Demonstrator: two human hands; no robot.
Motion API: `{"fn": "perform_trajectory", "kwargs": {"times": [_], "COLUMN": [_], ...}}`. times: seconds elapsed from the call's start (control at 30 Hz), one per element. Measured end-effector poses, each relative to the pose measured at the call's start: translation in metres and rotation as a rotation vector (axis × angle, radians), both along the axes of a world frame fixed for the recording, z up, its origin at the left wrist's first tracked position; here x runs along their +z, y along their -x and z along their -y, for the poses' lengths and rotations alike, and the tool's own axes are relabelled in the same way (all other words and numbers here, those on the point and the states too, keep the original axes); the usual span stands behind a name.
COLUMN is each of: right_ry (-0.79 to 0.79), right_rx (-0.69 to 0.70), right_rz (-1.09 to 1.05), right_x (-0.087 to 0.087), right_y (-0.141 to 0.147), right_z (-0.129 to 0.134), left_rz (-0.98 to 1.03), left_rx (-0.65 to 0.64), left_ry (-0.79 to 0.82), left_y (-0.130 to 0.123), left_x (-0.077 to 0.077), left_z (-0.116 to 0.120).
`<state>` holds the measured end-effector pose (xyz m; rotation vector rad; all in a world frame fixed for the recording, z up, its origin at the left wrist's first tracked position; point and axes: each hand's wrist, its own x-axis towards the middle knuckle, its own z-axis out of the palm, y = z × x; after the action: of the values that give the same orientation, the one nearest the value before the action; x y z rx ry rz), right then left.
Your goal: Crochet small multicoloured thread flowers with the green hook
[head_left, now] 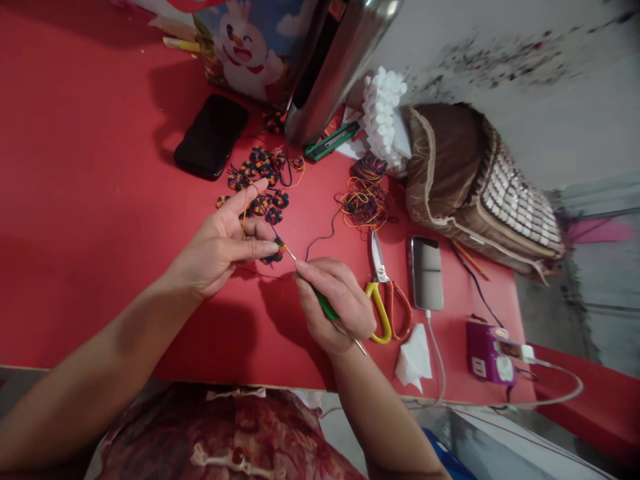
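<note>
My left hand (230,243) pinches a small dark crochet piece (273,255) with orange stitches between thumb and fingers. An orange yarn strand runs over its raised index finger. In my right hand (337,303) is a crochet hook (325,303) with a green grip; its metal tip meets the piece. Beyond my left hand lie several multicoloured crocheted flowers (260,167). From a loose tangle of multicoloured yarn (365,200), a dark strand trails toward my right hand. How the hook's tip sits in the stitches is too small to tell.
Scissors (383,287) with yellow and orange handles lie right of my right hand, beside a charging phone (425,273) and a crumpled tissue (415,359). A black phone (211,137), steel flask (340,67), green cutter (331,141), brown bag (480,187) and purple power socket (490,352) stand around.
</note>
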<state>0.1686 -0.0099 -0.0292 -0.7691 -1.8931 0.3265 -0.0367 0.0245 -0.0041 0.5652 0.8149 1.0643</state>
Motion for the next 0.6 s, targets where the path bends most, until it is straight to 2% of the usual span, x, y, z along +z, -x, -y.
{"fn": "perform_trajectory", "kwargs": {"times": [0.6], "right_ry": [0.003], "right_rx": [-0.010], "right_rz": [-0.009], "right_x": [-0.0003], "right_y": [0.0009], "right_z": [0.0001], "left_rz": [-0.072], "left_rx": [0.027], "left_ry": [-0.063], "left_y": [0.0008], "left_x": [-0.0046], "left_z": [0.0017]}}
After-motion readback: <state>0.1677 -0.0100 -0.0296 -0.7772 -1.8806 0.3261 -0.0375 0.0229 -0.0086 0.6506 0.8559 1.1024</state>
